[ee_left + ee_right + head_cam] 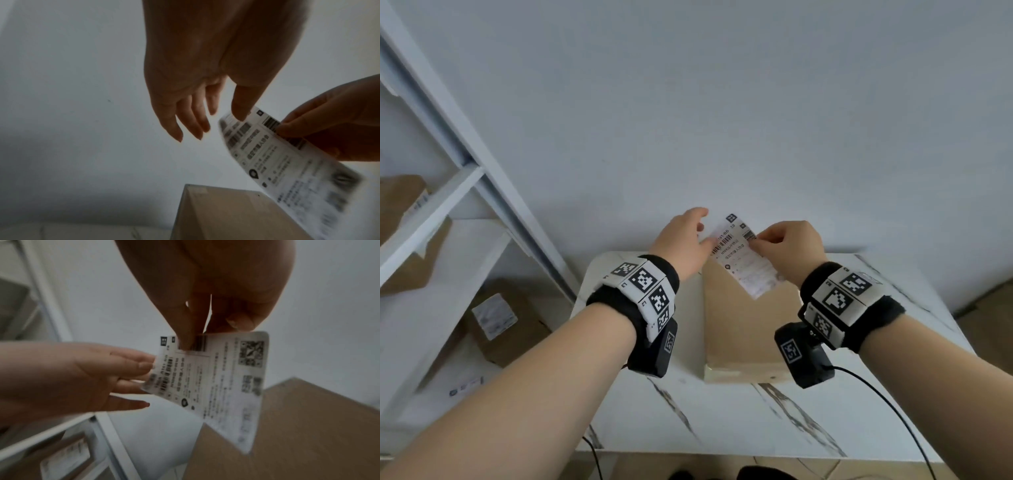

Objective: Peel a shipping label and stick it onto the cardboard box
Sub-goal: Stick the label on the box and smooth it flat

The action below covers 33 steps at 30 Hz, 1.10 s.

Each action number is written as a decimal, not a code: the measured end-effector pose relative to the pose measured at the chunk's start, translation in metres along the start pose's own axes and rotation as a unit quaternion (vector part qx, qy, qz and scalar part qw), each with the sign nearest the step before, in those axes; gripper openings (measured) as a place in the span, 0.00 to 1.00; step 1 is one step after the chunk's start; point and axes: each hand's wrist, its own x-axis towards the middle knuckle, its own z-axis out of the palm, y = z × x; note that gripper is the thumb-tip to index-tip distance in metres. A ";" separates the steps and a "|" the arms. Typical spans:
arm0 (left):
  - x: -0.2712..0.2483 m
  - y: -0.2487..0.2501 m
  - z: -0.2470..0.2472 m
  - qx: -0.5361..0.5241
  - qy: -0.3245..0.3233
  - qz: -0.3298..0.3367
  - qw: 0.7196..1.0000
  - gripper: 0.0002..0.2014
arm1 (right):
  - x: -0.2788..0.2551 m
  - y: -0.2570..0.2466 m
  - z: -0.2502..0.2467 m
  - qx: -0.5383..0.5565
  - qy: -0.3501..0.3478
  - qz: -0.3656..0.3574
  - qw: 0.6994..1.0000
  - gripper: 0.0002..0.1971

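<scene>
While the cardboard box (746, 329) lies flat on the marble worktop (739, 418), the shipping label (744, 255) hangs in the air above it. The right hand (789, 248) pinches its barcode edge. The left hand (683, 245) is spread, fingers straight, its thumb seemingly touching the label's other edge.

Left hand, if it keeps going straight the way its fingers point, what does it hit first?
Probably the shipping label: the left hand has straight fingers already at its near edge, with the right hand pinching the top.
</scene>
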 end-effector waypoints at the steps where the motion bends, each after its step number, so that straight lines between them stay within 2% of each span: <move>1: 0.000 0.001 0.006 0.005 0.011 -0.005 1.000 0.26 | 0.001 0.008 -0.003 0.032 0.001 0.034 0.999 0.07; 3: -0.003 0.002 0.018 0.027 0.024 -0.006 0.999 0.26 | 0.003 0.025 -0.007 0.078 0.008 0.092 0.993 0.05; 6: -0.012 0.003 0.038 0.086 0.022 0.009 0.996 0.25 | 0.004 0.048 -0.002 0.106 -0.017 0.150 0.983 0.02; 10: -0.023 -0.004 0.062 0.166 -0.036 0.041 0.985 0.28 | 0.005 0.067 0.011 0.115 -0.047 0.183 0.975 0.11; 15: -0.025 -0.015 0.076 0.236 -0.134 0.034 0.962 0.40 | 0.010 0.074 0.017 0.112 -0.049 0.177 0.976 0.13; 19: -0.025 -0.018 0.078 0.254 -0.183 0.015 0.950 0.51 | 0.013 0.075 0.019 0.095 -0.052 0.167 0.980 0.13; 23: -0.024 -0.018 0.077 0.263 -0.194 0.009 0.945 0.55 | 0.012 0.074 0.020 0.080 -0.050 0.159 0.983 0.14; 33: -0.024 -0.018 0.076 0.286 -0.187 0.028 0.939 0.55 | 0.013 0.075 0.021 0.082 -0.052 0.164 0.982 0.14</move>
